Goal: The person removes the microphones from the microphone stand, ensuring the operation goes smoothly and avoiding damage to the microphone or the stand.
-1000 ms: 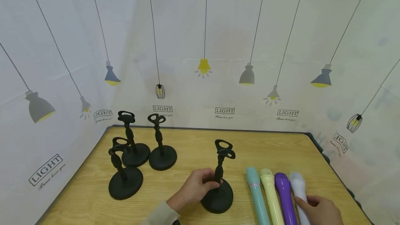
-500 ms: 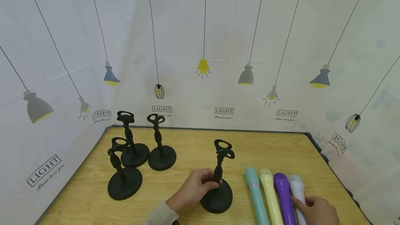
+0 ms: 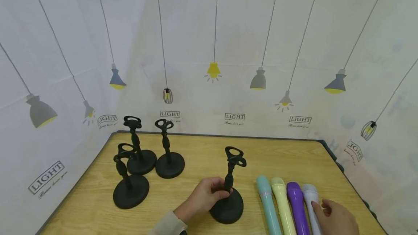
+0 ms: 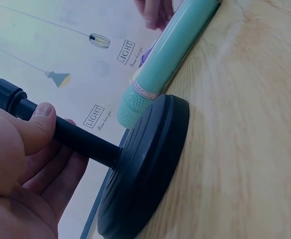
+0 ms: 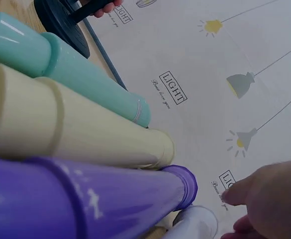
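My left hand (image 3: 207, 195) grips the pole of a black desktop microphone stand (image 3: 229, 206), thumb on one side and fingers on the other. The stand's round base rests on the table and its clip points up. At the right, my right hand (image 3: 336, 217) hovers over the white microphone (image 3: 311, 202), fingers loosely bent and holding nothing. In the right wrist view a gap shows between that hand and the white microphone (image 5: 195, 224). Beside it lie a purple microphone (image 3: 297, 206), a cream microphone (image 3: 283, 206) and a turquoise microphone (image 3: 269, 206), side by side.
Three more black microphone stands stand at the left: a front one (image 3: 130, 191), a back one (image 3: 142, 161) and another (image 3: 169, 165) to its right. The wooden table (image 3: 277, 151) meets a white backdrop (image 3: 196, 39) printed with lamps.
My right hand held the white microphone, which slid slightly toward me; its fingers have since come off and lifted to the right. My left hand stays on the stand.
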Available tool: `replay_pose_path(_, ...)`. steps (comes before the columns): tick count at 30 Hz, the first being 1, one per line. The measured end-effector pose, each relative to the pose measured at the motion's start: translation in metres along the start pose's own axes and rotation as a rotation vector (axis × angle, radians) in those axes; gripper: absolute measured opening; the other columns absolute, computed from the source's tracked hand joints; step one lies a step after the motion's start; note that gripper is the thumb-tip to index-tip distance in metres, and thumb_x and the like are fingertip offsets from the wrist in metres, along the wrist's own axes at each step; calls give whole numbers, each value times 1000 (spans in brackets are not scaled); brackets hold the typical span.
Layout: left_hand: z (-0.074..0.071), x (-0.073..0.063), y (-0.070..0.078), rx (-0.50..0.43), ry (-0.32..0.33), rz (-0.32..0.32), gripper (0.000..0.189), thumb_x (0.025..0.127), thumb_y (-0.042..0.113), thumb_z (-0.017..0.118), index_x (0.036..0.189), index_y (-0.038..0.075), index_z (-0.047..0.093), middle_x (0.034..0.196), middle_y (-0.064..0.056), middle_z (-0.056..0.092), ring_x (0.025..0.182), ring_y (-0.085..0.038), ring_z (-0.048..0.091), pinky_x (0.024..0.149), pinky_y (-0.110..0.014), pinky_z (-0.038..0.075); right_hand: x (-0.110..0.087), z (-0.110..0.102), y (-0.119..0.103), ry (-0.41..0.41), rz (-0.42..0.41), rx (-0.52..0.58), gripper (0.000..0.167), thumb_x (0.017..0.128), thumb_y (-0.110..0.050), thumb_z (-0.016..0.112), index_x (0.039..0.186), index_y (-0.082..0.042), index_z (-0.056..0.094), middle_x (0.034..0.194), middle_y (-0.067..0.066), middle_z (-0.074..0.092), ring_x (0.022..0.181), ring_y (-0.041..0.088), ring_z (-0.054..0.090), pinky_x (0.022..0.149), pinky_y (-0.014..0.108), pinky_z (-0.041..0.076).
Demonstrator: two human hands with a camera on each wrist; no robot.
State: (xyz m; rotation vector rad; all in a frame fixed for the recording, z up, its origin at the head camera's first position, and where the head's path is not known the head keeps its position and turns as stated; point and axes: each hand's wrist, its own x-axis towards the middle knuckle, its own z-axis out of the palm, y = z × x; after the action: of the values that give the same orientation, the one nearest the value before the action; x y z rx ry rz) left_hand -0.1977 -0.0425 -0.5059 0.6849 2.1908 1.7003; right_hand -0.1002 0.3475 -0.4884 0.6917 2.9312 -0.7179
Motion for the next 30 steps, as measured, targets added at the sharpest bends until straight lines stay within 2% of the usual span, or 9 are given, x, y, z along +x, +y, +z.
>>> replay_pose_path(5, -2, 0, -1, 1, -23, 0, 18, 102, 9, 74, 120, 7, 78, 115, -3, 82, 108, -9, 75, 95, -25, 61, -5, -1, -17, 146, -152, 51, 47, 105, -28, 66, 128, 13, 68, 114, 29, 74, 101, 43, 74, 88, 57, 60)
replay_pose_path(8, -2, -1, -2, 9, -24, -3, 19, 102, 10, 75, 121, 8, 78, 115, -2, 81, 109, -8, 75, 94, -23, 61, -11, 4, -27, 245, -283, 144, 36, 104, -22, 71, 125, 7, 73, 116, 27, 76, 99, 40, 77, 81, 44, 65)
replay_pose_path(9, -2, -1, -1, 11, -22, -6, 20, 102, 11, 75, 121, 8, 78, 115, -1, 81, 109, -9, 75, 94, -23, 61, -13, 5, -30, 269, -330, 178, 33, 103, -21, 72, 124, 5, 74, 115, 25, 77, 97, 36, 78, 78, 37, 65)
replay_pose_path(11, -3, -2, 0, 9, -21, -9, 20, 102, 11, 75, 122, 8, 78, 116, -1, 81, 110, -9, 75, 95, -24, 61, -16, 10, -35, 337, -425, 223, 25, 101, -16, 76, 120, 0, 77, 112, 19, 79, 92, 17, 78, 71, 24, 62)
replay_pose_path(14, -2, -3, 0, -8, -25, -25, 22, 102, 11, 75, 124, 7, 78, 120, -3, 81, 112, -12, 75, 98, -28, 62, -17, 15, -45, 374, -522, 301, 20, 98, -11, 79, 117, -3, 79, 111, 13, 80, 91, -7, 68, 73, 10, 56)
replay_pose_path(17, -2, -4, -1, -30, -31, -39, 25, 101, 10, 76, 127, 7, 77, 123, -5, 80, 115, -14, 75, 100, -32, 62, -18, 20, -55, 376, -590, 381, 20, 97, -6, 80, 117, -3, 78, 110, 12, 81, 93, -16, 62, 77, 4, 52)
replay_pose_path(24, -1, -5, -3, -32, -19, -35, 27, 102, 12, 76, 128, 6, 76, 123, -6, 80, 115, -15, 75, 99, -30, 62, -23, 28, -83, 286, -694, 543, 22, 99, -1, 75, 121, -3, 76, 113, 13, 81, 99, -12, 68, 80, 7, 55)
replay_pose_path(28, 0, -5, -3, -35, -12, -24, 27, 102, 13, 76, 128, 5, 75, 122, -7, 80, 113, -12, 75, 98, -28, 62, -24, 36, -100, 252, -760, 572, 23, 98, 1, 75, 121, -3, 76, 113, 11, 81, 101, -8, 71, 83, 8, 56)
replay_pose_path(30, 0, -5, -3, -34, -9, -19, 27, 102, 13, 76, 128, 5, 75, 122, -7, 80, 113, -12, 75, 97, -28, 62, -24, 39, -109, 231, -767, 570, 22, 99, -2, 76, 121, -4, 77, 113, 7, 81, 102, -7, 71, 85, 8, 56)
